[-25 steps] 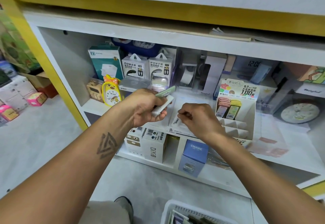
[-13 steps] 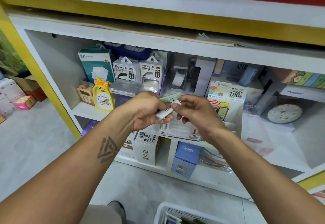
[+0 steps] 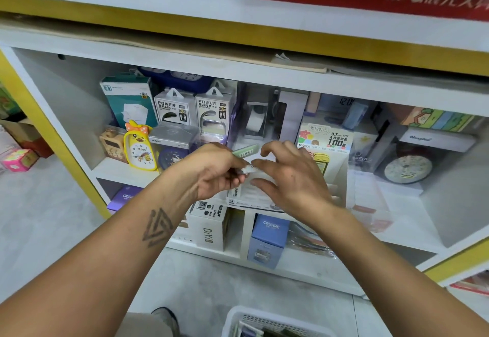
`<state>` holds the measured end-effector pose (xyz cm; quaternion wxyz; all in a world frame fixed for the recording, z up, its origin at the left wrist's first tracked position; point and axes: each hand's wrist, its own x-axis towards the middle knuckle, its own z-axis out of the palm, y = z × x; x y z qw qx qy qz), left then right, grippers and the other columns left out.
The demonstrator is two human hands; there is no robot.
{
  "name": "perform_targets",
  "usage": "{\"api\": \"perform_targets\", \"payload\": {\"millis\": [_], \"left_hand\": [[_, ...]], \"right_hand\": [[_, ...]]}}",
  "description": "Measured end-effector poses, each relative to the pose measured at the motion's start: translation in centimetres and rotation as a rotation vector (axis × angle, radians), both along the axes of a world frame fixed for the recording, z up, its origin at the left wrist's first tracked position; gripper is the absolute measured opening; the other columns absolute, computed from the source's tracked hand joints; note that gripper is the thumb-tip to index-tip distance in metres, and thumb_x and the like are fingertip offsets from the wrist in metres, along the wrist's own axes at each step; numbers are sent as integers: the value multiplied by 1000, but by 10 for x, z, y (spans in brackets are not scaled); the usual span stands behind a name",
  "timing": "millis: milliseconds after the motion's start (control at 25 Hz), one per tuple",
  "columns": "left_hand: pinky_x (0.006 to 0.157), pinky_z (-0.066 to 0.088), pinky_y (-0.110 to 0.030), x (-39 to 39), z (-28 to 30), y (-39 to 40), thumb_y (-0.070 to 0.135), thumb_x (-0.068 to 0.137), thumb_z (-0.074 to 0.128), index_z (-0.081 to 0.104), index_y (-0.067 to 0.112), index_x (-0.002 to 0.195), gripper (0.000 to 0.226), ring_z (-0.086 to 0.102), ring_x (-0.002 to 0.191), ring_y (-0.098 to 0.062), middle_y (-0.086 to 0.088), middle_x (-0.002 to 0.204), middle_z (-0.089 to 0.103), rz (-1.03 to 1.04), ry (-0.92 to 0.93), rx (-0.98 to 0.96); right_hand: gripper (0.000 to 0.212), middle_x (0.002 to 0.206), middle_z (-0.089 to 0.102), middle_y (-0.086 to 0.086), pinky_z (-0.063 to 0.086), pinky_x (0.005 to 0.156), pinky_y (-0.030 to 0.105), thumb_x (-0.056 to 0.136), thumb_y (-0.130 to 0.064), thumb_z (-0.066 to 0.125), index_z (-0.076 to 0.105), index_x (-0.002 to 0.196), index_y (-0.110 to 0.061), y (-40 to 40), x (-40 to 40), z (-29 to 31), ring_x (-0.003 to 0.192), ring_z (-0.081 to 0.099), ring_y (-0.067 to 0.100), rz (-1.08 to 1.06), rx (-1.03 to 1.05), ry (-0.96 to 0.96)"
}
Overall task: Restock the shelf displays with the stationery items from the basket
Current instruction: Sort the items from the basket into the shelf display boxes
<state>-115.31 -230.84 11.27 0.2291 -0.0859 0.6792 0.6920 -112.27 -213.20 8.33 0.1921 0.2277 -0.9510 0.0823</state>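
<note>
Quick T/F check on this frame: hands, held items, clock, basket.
1. The left hand grips small slim items. True.
2. The right hand is down inside the basket. False: it is up at the shelf, fingertips at the white item in the left hand.
3. The yellow duck clock stands on the upper shelf. True.
4. The basket sits on the shelf. False: it is low at the frame's bottom edge, over the floor.

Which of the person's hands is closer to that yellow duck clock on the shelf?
The left hand is nearer: it is just right of the yellow duck clock. The right hand is farther right, past the left hand.
</note>
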Motion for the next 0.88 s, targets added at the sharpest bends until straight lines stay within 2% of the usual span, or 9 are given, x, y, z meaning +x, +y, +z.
{"api": "perform_targets", "payload": {"millis": [120,200,280,320,400,480,640,800,880], "left_hand": [[46,44,-22,1,1,-7,-1,92,58,65,-5,100,11,56,52,-18,-16,71,62,-51,-20,-20],[46,43,-23,-1,2,-17,5,94,59,67,-3,97,12,56,53,-20,-14,71,63,-24,26,-86],[44,38,-22,-3,3,-27,14,98,54,65,2,88,19,54,50,-20,-11,69,62,8,71,-143],[43,36,-20,-3,4,-31,20,101,51,61,6,84,24,53,47,-20,-9,65,60,12,75,-149],[40,31,-18,-2,5,-33,37,102,48,49,13,77,35,47,42,-19,-5,54,53,16,50,-137],[37,28,-17,-1,7,-35,53,100,43,42,17,72,46,43,39,-18,-3,50,47,15,3,-134],[38,28,-18,-1,7,-41,53,102,30,44,16,72,50,45,41,-19,-4,53,48,-39,-4,-155],[39,29,-18,-2,2,-44,49,104,32,63,6,83,57,44,42,-16,-2,53,50,-47,65,-202],[38,28,-18,-1,0,-47,44,105,38,66,2,93,52,42,41,-15,-2,52,50,-37,93,-190]], "right_hand": [[20,102,53,3,49,74,40,98,-23,57,67,109,-10,-8,-3,2,95,54,27,39,33,-36],[18,97,56,4,50,69,42,100,-20,52,56,116,-15,-11,-5,-5,86,58,30,20,23,-91],[29,83,62,-2,52,66,41,98,-20,54,42,124,-28,-10,-8,-9,75,62,25,-65,-222,-222],[33,76,64,-3,55,66,40,97,-19,57,41,123,-34,-11,-10,-12,71,65,20,-96,-386,-304],[25,75,69,0,60,70,43,97,-16,59,50,113,-33,-13,-17,-18,69,70,11,-118,-640,-370],[13,82,71,2,60,75,45,98,-13,58,61,104,-24,-16,-23,-23,72,71,7,-105,-720,-346],[18,87,69,1,58,78,41,97,-7,59,70,105,-18,-25,-30,-37,76,71,15,-64,-637,-312],[22,86,66,-11,59,73,38,97,-12,56,57,103,-34,-26,-32,-44,75,68,8,-51,-484,-290],[23,86,65,-13,59,71,38,97,-14,56,50,98,-37,-25,-34,-45,75,68,3,-52,-468,-285]]}}
